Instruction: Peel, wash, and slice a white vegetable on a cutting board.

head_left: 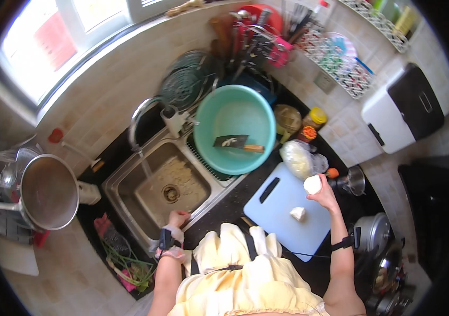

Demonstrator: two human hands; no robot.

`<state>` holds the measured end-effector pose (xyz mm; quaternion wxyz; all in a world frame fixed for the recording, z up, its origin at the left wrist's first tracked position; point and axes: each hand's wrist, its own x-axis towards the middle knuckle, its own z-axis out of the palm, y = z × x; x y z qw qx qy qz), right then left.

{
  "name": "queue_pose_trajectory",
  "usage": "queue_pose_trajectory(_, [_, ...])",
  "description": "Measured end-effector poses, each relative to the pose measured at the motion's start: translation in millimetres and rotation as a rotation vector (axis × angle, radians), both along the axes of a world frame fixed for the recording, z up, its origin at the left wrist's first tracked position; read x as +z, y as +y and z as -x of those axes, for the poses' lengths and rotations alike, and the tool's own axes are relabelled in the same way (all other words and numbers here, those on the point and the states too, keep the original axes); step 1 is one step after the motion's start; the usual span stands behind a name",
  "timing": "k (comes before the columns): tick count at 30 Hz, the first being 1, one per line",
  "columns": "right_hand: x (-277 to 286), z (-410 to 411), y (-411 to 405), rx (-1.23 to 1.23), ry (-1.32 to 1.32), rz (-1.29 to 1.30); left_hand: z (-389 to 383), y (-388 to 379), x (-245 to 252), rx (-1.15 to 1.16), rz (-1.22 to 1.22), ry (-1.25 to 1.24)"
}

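My right hand [325, 197] holds a white peeled vegetable chunk [312, 185] above the far right part of a pale blue cutting board [271, 229]. A smaller white chunk [298, 213] lies on the board. My left hand [179, 218] is at the front rim of the stainless-steel sink [204, 209], its fingers curled and partly hidden. Pale peelings [175, 172] lie around the drain [171, 193]. Water runs into the sink from the curved faucet [132, 126]. A cleaver [230, 141] with a wooden handle rests inside a turquoise basin [198, 134].
Beside the board sit a plastic bag of pale food [297, 158], a carrot piece [332, 173] and jars [317, 116]. Spring onions [129, 264] lie left of the sink. A pan [50, 191] hangs at left. A lidded pot [372, 233] stands at right.
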<state>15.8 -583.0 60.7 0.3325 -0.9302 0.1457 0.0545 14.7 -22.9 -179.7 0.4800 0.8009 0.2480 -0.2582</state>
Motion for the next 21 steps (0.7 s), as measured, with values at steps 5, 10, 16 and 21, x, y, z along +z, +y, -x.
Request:
queue_pose_trajectory(5, [-43.7, 51.7, -77.7, -0.189, 0.116, 0.162, -7.0, -4.7, -1.2, 0.039, 0.031, 0.013])
queue_pose_trajectory(10, [-66.9, 94.7, -101.6, -0.039, 0.231, 0.188, -23.3, 26.9, 28.1, 0.399, 0.102, -0.088])
queue_pose_trajectory(16, [-39.5, 126.5, -111.1, 0.111, 0.239, 0.203, -63.7, 65.5, 65.1, 0.804, 0.282, -0.279])
queue_pose_trajectory(21, [-77.9, 115.4, -86.4, -0.053, 0.041, 0.133, -88.4, 101.0, 87.6, 1.126, 0.503, -0.539])
